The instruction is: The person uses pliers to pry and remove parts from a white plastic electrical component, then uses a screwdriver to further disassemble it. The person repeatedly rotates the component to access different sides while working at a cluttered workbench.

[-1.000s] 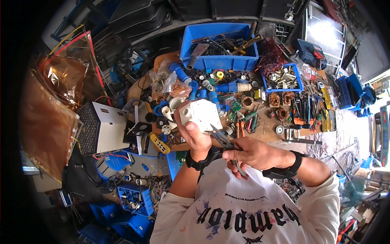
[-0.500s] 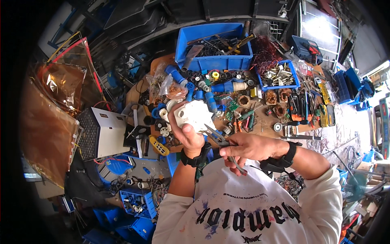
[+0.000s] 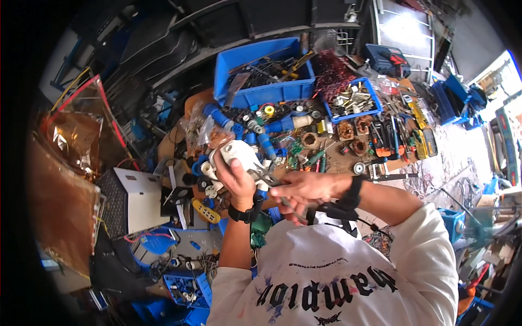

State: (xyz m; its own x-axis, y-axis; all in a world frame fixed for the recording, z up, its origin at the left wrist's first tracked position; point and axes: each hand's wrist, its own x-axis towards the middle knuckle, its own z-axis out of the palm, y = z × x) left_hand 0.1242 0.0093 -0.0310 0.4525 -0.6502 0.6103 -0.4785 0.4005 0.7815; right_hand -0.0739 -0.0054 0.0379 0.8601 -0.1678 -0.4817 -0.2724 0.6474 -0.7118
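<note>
Pliers [image 3: 266, 178], one pair, fill our right hand [image 3: 305, 187], angled in from the right; our raised left hand [image 3: 237, 178] cups one white box [image 3: 241, 154] by their tips, before one blue bin [image 3: 272, 94] and one blue tray [image 3: 356, 116].

Pliers [image 3: 266, 177] right of the housing [image 3: 242, 156]

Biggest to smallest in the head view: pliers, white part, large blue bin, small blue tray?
1. Large blue bin
2. Small blue tray
3. White part and pliers: unsure, since both are partly covered.
</note>
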